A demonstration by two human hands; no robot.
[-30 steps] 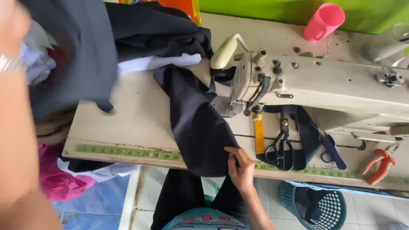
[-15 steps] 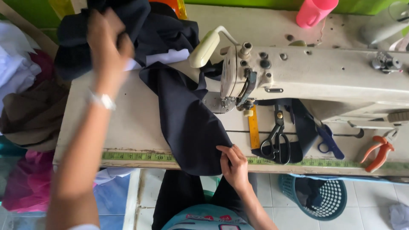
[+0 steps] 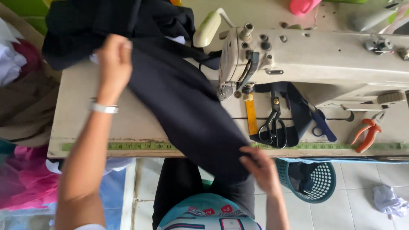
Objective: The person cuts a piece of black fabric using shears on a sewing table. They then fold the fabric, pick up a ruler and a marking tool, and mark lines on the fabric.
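Note:
A long piece of dark navy fabric [image 3: 187, 106] lies diagonally across the sewing table [image 3: 76, 123], running from a dark pile at the back left down over the front edge. My left hand [image 3: 113, 64], a white band on its wrist, presses on the fabric's upper end. At the table's front edge my right hand [image 3: 260, 168] pinches the fabric's lower end. The cream sewing machine [image 3: 315, 55] stands just right of the cloth, its needle area [image 3: 236, 91] beside the fabric.
Black scissors [image 3: 272, 125], blue-handled scissors [image 3: 321, 125], a yellow ruler [image 3: 251, 115] and orange pliers [image 3: 366, 134] lie under the machine arm. A green tape measure [image 3: 136, 146] lines the front edge. A teal basket [image 3: 313, 179] stands on the floor. Clothes pile at left.
My left hand has come down from the pile at the back and now rests on the fabric. The cloth lies flatter and more stretched. My right hand stays at the front edge.

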